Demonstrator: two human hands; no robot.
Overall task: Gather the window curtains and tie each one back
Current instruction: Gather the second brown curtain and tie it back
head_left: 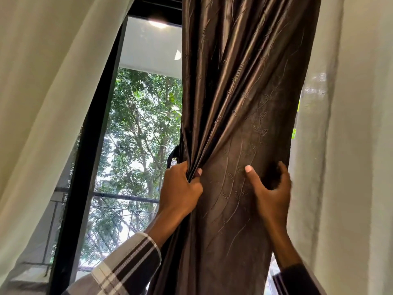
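There are three curtains: two pale ones and one brown one. The first cream curtain [42, 103] hangs far left of the brown curtain [238, 124]. Next comes one black window frame [89, 167], with green trees [140, 128] behind the glass. A dark loop [171, 156] peeks out at the brown curtain's left edge. The left hand [180, 188], in a striped sleeve [127, 267], squeezes a bunch of brown folds tight. The right hand [270, 188] wraps loosely round the brown curtain's right side, fingers apart. The second pale curtain [344, 145] hangs just right, covering the window there.
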